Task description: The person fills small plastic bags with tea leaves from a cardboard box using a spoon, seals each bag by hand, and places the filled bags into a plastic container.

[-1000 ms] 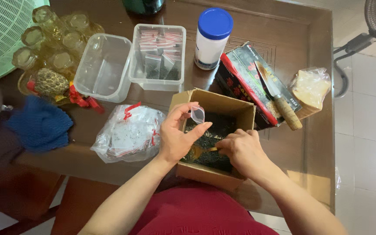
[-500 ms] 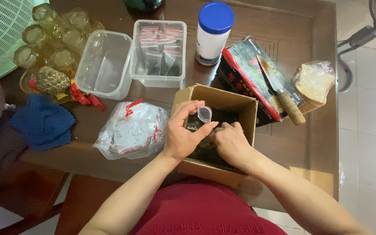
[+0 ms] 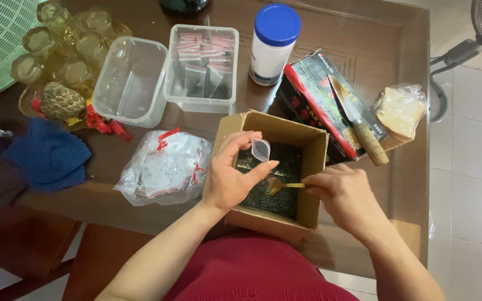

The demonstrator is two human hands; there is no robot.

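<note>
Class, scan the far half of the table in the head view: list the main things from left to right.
Cluster of glasses → empty clear tub → clear tub of small packets → blue-capped white jar → dark box → bagged pale block.

Blue-capped jar (image 3: 273, 42), knife (image 3: 358, 125), perhaps glasses (image 3: 65, 47)

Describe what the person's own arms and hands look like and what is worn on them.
Both forearms are bare, with no sleeves in view. The left hand and the right hand wear no gloves, and no ring, watch or bracelet shows from this view. The only clothing visible is a red garment on the body below the arms.
</note>
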